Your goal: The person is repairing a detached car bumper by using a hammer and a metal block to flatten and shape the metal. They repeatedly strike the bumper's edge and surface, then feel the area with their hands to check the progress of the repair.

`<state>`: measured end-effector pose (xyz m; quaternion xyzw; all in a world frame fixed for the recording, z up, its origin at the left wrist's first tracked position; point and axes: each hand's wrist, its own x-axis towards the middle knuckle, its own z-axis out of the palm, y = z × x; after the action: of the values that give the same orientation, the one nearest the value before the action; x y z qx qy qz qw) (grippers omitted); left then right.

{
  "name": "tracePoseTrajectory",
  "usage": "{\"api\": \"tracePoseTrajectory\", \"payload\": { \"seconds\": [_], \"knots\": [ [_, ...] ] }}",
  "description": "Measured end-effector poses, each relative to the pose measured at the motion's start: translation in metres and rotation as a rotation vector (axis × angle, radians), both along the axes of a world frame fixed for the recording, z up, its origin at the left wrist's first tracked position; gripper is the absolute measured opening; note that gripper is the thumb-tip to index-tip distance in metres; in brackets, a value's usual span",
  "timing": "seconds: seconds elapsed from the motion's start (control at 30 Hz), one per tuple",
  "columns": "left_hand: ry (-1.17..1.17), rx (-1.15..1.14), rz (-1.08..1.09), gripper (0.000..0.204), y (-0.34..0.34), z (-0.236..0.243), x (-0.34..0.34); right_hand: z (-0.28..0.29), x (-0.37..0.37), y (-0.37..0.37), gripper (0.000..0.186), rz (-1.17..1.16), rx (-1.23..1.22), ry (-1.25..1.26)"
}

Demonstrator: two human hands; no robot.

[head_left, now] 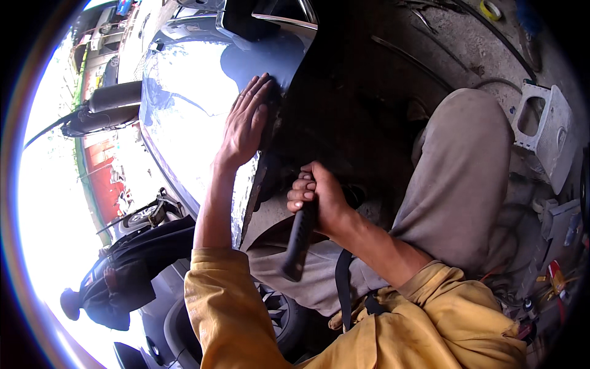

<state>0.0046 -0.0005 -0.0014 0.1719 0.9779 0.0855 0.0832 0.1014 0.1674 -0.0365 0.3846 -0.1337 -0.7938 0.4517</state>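
Observation:
My left hand (247, 126) lies flat on a glossy dark car body panel (190, 111), close to the panel's edge. Its fingers are stretched out and nothing is in them. Just inside that edge, my right hand (319, 197) is closed round the black textured handle of a tool (298, 240). The handle's butt end points down toward my lap. The tool's other end is lost in the deep shadow behind the panel, so its kind cannot be made out.
My bent knee (470, 135) rises at the right. Beyond it a white plastic stool (547, 126) lies tipped on the concrete floor. Hoses and a yellow tape roll (490, 10) lie at the far right. A person in dark clothes (132, 273) is at the left.

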Motion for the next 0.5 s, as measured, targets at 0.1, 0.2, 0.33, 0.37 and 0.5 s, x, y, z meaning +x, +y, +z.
{"api": "tracePoseTrajectory", "payload": {
  "seconds": [0.1,0.2,0.33,0.37,0.5],
  "knots": [
    [-0.024,0.101,-0.011,0.046,-0.006,0.006,-0.008,-0.001,-0.010,0.004,0.026,0.098,-0.240,0.208],
    [-0.025,0.081,-0.020,0.046,-0.001,0.007,-0.005,-0.009,-0.004,0.007,0.026,0.134,-0.198,0.263],
    [0.018,0.007,-0.018,0.047,0.003,0.001,-0.001,-0.008,-0.001,0.002,0.025,0.029,-0.050,0.014],
    [0.026,0.000,-0.012,0.047,0.003,0.003,0.000,-0.008,-0.003,0.001,0.025,-0.004,-0.018,-0.076],
    [0.046,-0.006,-0.021,0.049,-0.004,0.010,-0.002,0.009,-0.004,0.004,0.028,0.146,-0.097,0.320]
  ]
}}
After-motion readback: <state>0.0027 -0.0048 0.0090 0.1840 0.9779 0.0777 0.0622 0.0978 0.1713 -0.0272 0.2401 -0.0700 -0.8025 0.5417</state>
